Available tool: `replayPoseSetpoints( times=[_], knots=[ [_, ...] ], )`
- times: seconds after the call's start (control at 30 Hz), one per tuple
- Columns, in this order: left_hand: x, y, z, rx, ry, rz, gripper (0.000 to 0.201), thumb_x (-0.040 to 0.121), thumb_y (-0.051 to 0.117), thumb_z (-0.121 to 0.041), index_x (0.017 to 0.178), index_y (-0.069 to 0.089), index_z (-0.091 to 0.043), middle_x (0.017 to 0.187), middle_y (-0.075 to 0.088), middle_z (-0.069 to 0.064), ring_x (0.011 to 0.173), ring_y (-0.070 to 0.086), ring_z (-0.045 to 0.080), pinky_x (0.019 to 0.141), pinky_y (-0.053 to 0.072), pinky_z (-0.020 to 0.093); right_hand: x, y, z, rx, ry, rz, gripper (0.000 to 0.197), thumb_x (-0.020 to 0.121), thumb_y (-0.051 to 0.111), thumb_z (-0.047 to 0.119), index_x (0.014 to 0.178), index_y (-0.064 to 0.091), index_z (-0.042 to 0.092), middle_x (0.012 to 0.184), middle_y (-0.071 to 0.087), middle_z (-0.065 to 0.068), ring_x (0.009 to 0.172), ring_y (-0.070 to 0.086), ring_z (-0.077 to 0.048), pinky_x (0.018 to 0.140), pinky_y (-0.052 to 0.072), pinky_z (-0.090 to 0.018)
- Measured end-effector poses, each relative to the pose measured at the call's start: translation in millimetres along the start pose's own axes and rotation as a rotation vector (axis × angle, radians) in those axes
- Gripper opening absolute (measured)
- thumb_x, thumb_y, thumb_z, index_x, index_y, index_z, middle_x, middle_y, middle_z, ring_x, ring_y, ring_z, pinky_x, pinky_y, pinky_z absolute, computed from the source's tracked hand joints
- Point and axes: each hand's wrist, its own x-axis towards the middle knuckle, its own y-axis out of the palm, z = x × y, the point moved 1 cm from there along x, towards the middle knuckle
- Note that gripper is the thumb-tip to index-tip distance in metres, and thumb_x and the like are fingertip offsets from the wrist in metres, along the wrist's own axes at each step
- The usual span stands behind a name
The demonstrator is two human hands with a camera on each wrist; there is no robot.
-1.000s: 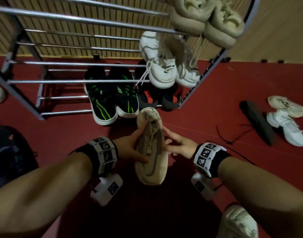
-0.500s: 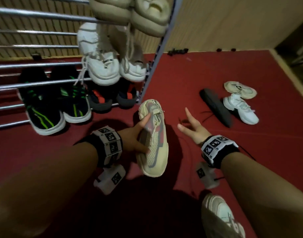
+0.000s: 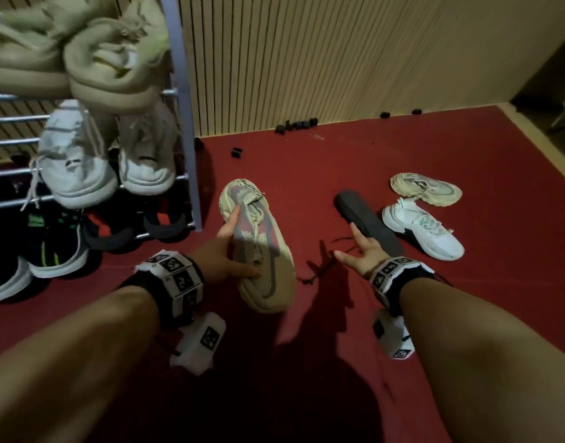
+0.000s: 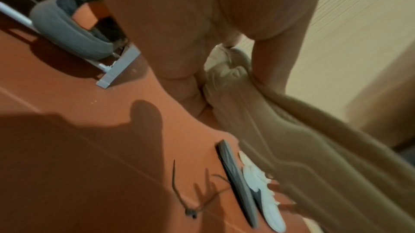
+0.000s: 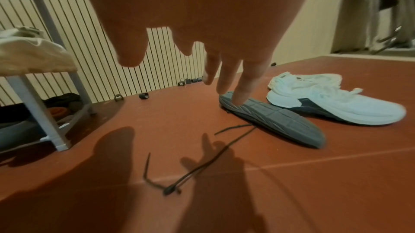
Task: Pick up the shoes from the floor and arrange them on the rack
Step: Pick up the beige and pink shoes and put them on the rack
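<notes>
My left hand (image 3: 230,251) grips a beige knit sneaker (image 3: 262,251) by its side, sole down, above the red floor just right of the metal shoe rack (image 3: 185,123); the left wrist view shows its ribbed sole (image 4: 292,130). My right hand (image 3: 358,254) hovers open and empty, fingers spread, just short of a dark shoe lying sole-up (image 3: 367,222) (image 5: 274,118). Beside that lie a white sneaker (image 3: 425,228) (image 5: 332,105) and a cream sneaker (image 3: 425,188). The rack holds beige, white, green-black and dark shoes.
A loose dark lace (image 5: 202,162) trails on the floor below my right hand. Small black caps (image 3: 295,124) dot the floor along the slatted wall. The rack's right post (image 5: 40,109) stands to the left. A white shoe sits under my right forearm (image 3: 393,337).
My right hand let go of the beige sneaker and swung right toward the dark upturned shoe. The left hand kept hold of the sneaker. My view turned right.
</notes>
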Motion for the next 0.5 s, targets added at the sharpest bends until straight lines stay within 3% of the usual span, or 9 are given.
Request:
replayPoseSetpoints(
  times=[0.13, 0.2, 0.3, 0.4, 0.5],
  knots=[
    [15.4, 13.7, -25.3, 0.148, -0.109, -0.049, 0.121, 0.073, 0.078, -0.012, 0.143, -0.016, -0.041, 0.148, 0.018, -0.012, 0.126, 0.038, 0.008, 0.099, 0.045, 0.032, 25.4, -20.8, -11.0, -0.002, -0.041, 0.05, 0.081, 0.089, 0.053, 0.051, 0.148, -0.001, 0.039, 0.158, 0.004, -0.01, 0.143, 0.021, -0.028, 0.115, 0.02, -0.036],
    [26.5, 21.0, -47.3, 0.16, -0.146, -0.061, 0.119, 0.075, 0.077, -0.015, 0.142, -0.016, -0.044, 0.139, 0.015, -0.021, 0.127, 0.035, 0.007, 0.1, 0.042, 0.029, 35.0, -36.4, -16.3, -0.013, -0.082, 0.045, 0.081, 0.089, 0.052, 0.051, 0.149, -0.002, 0.037, 0.157, 0.008, -0.01, 0.141, 0.024, -0.03, 0.114, 0.024, -0.038],
    [52.1, 32.8, -81.3, 0.113, -0.15, -0.08, 0.116, 0.076, 0.075, -0.008, 0.145, -0.013, -0.041, 0.133, 0.018, -0.023, 0.122, 0.03, 0.001, 0.097, 0.034, 0.021, 44.8, -62.9, -24.7, 0.04, -0.115, 0.05, 0.082, 0.089, 0.054, 0.048, 0.149, -0.001, 0.036, 0.156, 0.011, -0.013, 0.138, 0.028, -0.034, 0.11, 0.028, -0.038],
    [70.8, 40.4, -102.8, -0.026, -0.159, -0.104, 0.119, 0.072, 0.076, -0.001, 0.145, -0.009, -0.042, 0.149, 0.02, -0.015, 0.134, 0.03, 0.008, 0.102, 0.037, 0.028, 52.1, -79.9, -27.5, 0.046, -0.111, 0.051, 0.083, 0.089, 0.056, 0.046, 0.149, -0.001, 0.035, 0.154, 0.014, -0.013, 0.139, 0.027, -0.033, 0.109, 0.028, -0.036],
    [89.1, 43.1, -115.2, -0.109, -0.147, -0.114, 0.12, 0.072, 0.074, 0.004, 0.145, -0.009, -0.042, 0.15, 0.028, -0.008, 0.132, 0.038, 0.012, 0.098, 0.046, 0.033, 57.3, -90.3, -27.0, -0.01, -0.124, 0.03, 0.084, 0.088, 0.055, 0.048, 0.149, -0.002, 0.034, 0.15, 0.022, -0.012, 0.136, 0.031, -0.03, 0.108, 0.028, -0.032]
  ],
)
